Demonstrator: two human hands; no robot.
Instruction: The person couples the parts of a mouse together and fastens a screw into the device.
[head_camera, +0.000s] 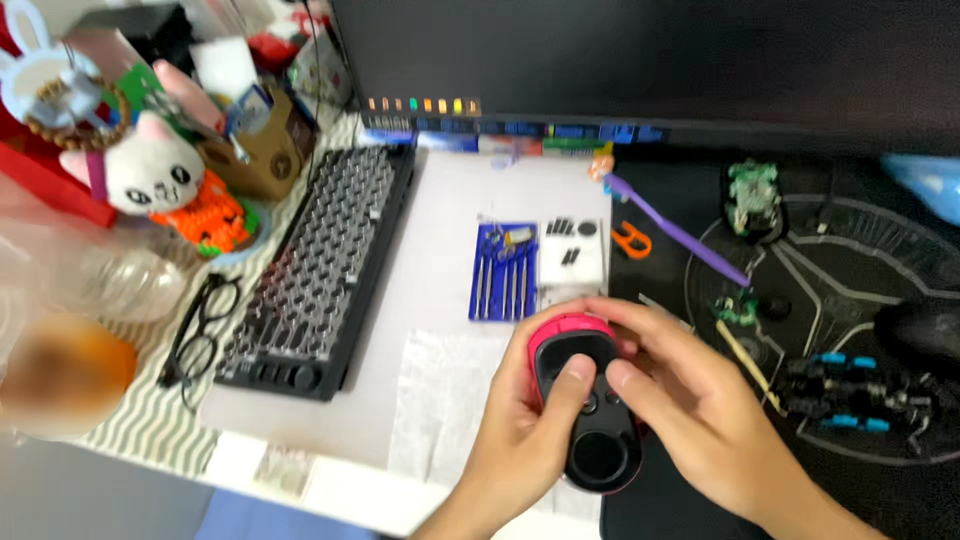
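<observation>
Both hands, left hand (520, 440) and right hand (700, 410), clasp a pink-and-black mouse shell (585, 400). Blue tool tray (503, 272) lies at eleven o'clock

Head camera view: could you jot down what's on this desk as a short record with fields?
held thing: pink and black mouse shell
left hand: grips the shell, thumb on top
right hand: fingers wrapped over its far end
behind it: blue tool tray
left side: keyboard, glasses, plush cat
right side: black mat with small parts
</observation>
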